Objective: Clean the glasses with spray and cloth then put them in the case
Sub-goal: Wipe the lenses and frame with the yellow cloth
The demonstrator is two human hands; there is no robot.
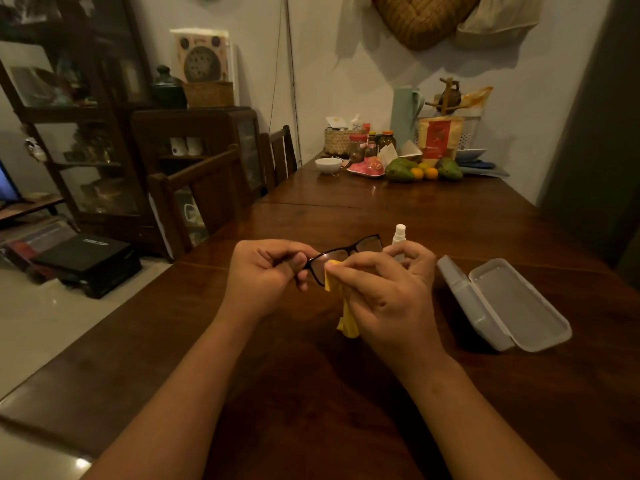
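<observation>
Black-framed glasses are held up above the wooden table. My left hand pinches the frame at its left end. My right hand pinches a yellow cloth against the left lens, and the rest of the cloth hangs down under the hand. A small white spray bottle stands on the table just behind my right hand, partly hidden by it. The grey translucent glasses case lies open on the table to the right of my right hand.
At the table's far end stand a white bowl, a woven basket, jars, a pink plate, fruit and a pale green flask. Wooden chairs line the left side. A dark cabinet stands further left.
</observation>
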